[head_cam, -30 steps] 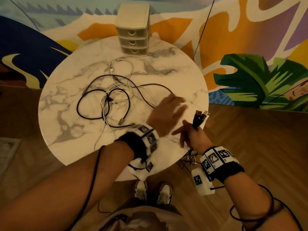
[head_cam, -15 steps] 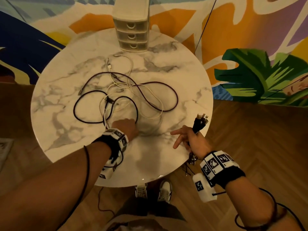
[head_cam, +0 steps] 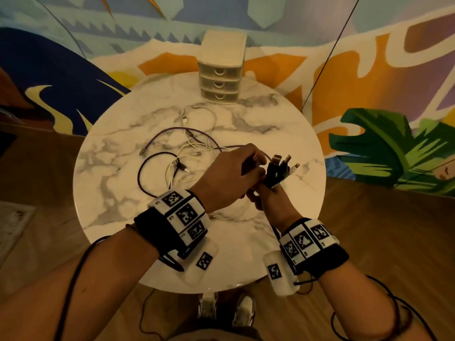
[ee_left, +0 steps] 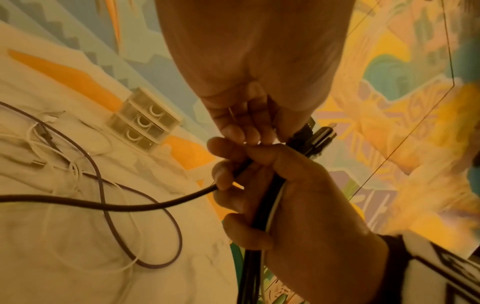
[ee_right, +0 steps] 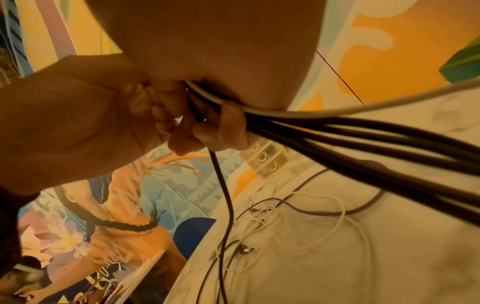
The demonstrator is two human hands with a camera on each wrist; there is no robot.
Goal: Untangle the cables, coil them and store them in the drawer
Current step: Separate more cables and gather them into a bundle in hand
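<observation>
A tangle of purple and white cables (head_cam: pixel 187 153) lies in the middle of the round marble table (head_cam: pixel 118 193). My right hand (head_cam: pixel 268 203) grips a bundle of cable ends (head_cam: pixel 278 168), plugs pointing up, above the table's right side. The bundle's black and white cords (ee_right: pixel 337 131) run back past the wrist. My left hand (head_cam: pixel 231 173) sits against the right hand, fingers (ee_left: pixel 244 125) curled, pinching a dark purple cable (ee_left: pixel 130 205) at the bundle. That cable (ee_right: pixel 226 195) hangs down to the tangle. The three-drawer unit (head_cam: pixel 221 77) stands at the table's far edge, drawers closed.
A painted mural wall rises behind the table. Wooden floor surrounds it, with my shoes (head_cam: pixel 226 308) below the near edge. A thin dark line (head_cam: pixel 327 52) runs diagonally across the wall on the right. Bare marble lies left and right of the tangle.
My left hand left the tangle on the table and moved up and right to meet the right hand, bringing the dark purple cable. The right hand kept the bundle and shifted over the table.
</observation>
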